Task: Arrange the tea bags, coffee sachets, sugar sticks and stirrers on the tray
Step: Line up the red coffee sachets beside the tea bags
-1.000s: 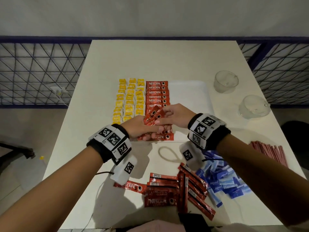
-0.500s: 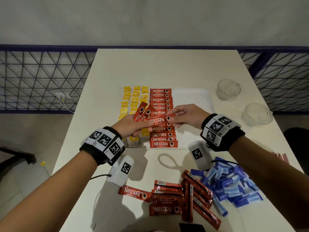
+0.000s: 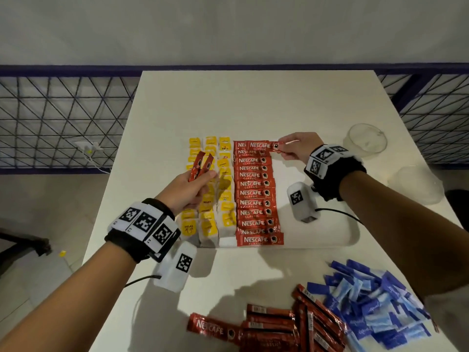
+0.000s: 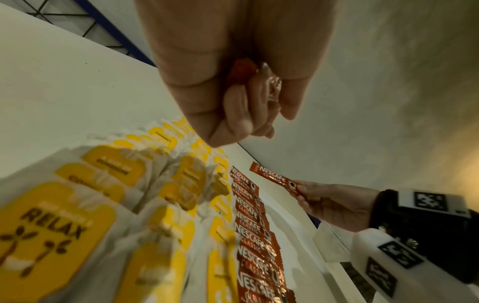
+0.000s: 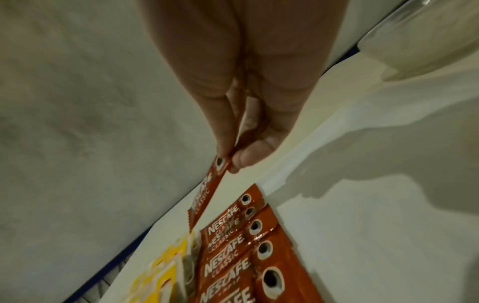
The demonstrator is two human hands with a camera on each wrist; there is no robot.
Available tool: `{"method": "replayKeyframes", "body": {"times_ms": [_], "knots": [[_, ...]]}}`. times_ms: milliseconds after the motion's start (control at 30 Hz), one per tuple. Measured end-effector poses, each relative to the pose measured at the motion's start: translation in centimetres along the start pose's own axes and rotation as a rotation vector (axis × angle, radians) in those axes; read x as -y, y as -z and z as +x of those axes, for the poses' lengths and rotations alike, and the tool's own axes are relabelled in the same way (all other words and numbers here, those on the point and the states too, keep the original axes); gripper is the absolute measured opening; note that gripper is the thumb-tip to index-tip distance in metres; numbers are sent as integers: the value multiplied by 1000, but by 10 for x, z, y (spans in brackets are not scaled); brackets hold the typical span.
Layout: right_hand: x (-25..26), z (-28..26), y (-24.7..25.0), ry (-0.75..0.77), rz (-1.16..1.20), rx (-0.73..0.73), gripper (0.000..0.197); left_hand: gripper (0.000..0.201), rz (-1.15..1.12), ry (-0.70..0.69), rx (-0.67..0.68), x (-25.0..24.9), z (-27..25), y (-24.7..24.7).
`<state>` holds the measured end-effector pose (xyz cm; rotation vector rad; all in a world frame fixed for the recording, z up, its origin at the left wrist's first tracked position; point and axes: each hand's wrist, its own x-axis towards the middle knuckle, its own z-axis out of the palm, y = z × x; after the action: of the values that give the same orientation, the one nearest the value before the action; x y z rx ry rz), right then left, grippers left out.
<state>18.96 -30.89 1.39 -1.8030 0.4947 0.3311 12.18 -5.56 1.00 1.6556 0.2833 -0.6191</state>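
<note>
A white tray (image 3: 327,240) holds rows of yellow tea bags (image 3: 223,179) on its left and a column of red coffee sachets (image 3: 253,194) beside them. My right hand (image 3: 294,148) pinches one red coffee sachet (image 3: 261,146) by its end, held just above the far end of the column; the right wrist view shows this sachet (image 5: 204,196) hanging from my fingertips. My left hand (image 3: 193,184) grips two more coffee sachets (image 3: 201,166) above the tea bags. In the left wrist view the fingers (image 4: 238,106) curl round them.
Loose coffee sachets (image 3: 274,326) and a heap of blue sugar sticks (image 3: 375,301) lie at the table's near edge. Two clear plastic cups (image 3: 368,141) (image 3: 418,184) stand at the right. A blue mesh railing (image 3: 63,123) runs behind the table.
My right hand took one sachet from the left hand's bunch and carried it to the far end of the column. My left hand drew back to the left with the others.
</note>
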Motion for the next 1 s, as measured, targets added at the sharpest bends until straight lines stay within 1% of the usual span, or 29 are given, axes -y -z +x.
{"method": "replayKeyframes", "body": {"times_ms": [67,167,300,400,500,667,867,933,967,1000], "knots": [[1,18,-5,-16,39,-10,17,20,-12,8,0,0,8,5],[0,39,-16,-43,-96,-27,7,19,-4,31,-1,2,19,11],[-5,60,-25,-80,-166,-33,11,17,-1,35,-19,4,32,16],[-7,68,-28,-58,-272,-38,14,17,-19,29,-15,6,38,18],[-8,74,-28,-40,-319,-68,12,19,-22,29,0,8,40,20],[-11,80,-30,-11,-480,-75,25,19,-1,31,1,11,40,18],[-12,78,-31,-11,-566,-104,26,19,-8,45,21,8,36,17],[-8,72,-31,29,-568,-126,28,21,-64,74,62,5,33,14],[-5,64,-31,49,-539,-115,27,22,-120,89,97,4,31,12],[-3,55,-32,67,-498,-68,23,24,-171,94,137,3,29,9]]}}
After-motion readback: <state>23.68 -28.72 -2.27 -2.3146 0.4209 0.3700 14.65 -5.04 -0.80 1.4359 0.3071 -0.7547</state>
